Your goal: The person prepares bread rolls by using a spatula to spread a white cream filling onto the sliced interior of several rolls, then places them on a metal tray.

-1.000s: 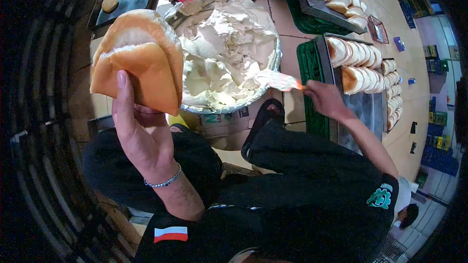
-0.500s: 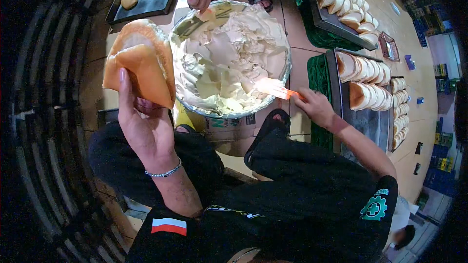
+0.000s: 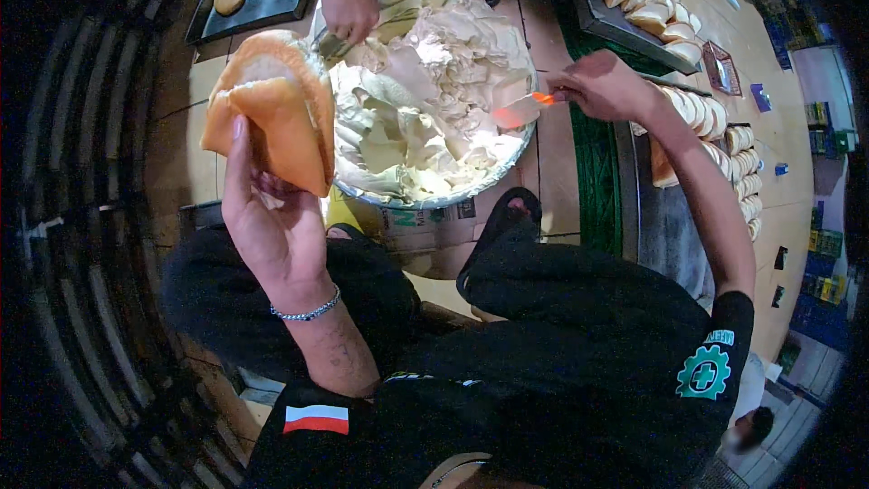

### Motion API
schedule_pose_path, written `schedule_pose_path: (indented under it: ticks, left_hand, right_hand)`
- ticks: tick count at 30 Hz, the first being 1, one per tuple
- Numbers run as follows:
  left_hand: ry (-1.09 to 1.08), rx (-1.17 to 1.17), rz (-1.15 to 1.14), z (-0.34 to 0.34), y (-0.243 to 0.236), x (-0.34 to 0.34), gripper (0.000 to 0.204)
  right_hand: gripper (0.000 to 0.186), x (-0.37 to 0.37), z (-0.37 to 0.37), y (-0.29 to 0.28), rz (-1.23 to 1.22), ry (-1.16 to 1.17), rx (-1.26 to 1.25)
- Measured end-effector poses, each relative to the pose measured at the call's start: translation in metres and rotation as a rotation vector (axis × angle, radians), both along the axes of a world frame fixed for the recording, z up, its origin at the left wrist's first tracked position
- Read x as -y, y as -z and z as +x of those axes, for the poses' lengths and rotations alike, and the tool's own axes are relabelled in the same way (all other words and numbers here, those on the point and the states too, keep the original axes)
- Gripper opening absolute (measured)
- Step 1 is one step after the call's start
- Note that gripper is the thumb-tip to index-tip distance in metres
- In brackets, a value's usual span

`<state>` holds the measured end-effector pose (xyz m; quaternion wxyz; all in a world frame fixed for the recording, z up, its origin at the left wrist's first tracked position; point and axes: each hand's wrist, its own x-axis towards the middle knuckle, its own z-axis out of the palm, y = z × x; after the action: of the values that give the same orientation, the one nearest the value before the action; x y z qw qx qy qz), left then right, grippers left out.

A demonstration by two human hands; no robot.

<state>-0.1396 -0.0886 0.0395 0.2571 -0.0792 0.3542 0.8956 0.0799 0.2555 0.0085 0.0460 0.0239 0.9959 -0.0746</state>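
The left hand (image 3: 279,234) holds a split bread roll (image 3: 272,127) upright to the left of the basin (image 3: 407,204), thumb pressed on the front piece and the fingers behind, with the pale inner crumb showing along the top. The right hand (image 3: 605,86) is closed round the handle of a spatula (image 3: 519,112), its blade over the basin's right side; the blade looks small and slightly blurred, so I cannot tell whether it touches the cream (image 3: 434,81) or how much it carries. To do this well, I would take an even load on the flat of the blade and wipe any excess on the rim before lifting it clear. The roll looks soft, so the thumb should support it without denting the crust, and the two halves should part only far enough for the blade to pass. Spreading flat from the fold outward should give an even layer with little tearing. A co-worker's hand (image 3: 350,7) is at the basin's far left edge, so it seems wise to keep the spatula's strokes on the near right side.
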Motion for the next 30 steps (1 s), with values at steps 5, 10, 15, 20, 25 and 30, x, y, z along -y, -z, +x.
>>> schedule_pose_path:
  ticks: [5, 10, 15, 20, 25, 30]
  left_hand:
    - [0.024, -0.028, 0.014, -0.002, -0.005, 0.007, 0.039]
    - [-0.022, -0.002, -0.008, -0.005, -0.003, 0.009, 0.038]
    - [-0.045, 0.05, 0.013, -0.004, -0.005, 0.008, 0.035]
    - [-0.005, -0.018, -0.023, -0.001, -0.003, 0.007, 0.037]
    - [0.059, -0.026, 0.069, -0.003, -0.002, 0.01, 0.037]
    - [0.029, -0.023, 0.029, -0.002, -0.005, 0.012, 0.035]
  right_hand:
    - [0.011, -0.004, -0.04, 0.013, 0.032, -0.101, 0.363]
    - [0.011, 0.014, -0.048, 0.025, -0.214, -0.07, 0.453]
    - [0.011, 0.04, -0.033, 0.052, -0.468, 0.003, 0.431]
    - [0.012, 0.068, -0.03, 0.081, -0.58, 0.072, 0.347]
    - [0.019, 0.079, -0.029, 0.087, -0.719, 0.162, 0.34]
    - [0.02, 0.104, -0.035, 0.098, -0.702, 0.174, 0.265]
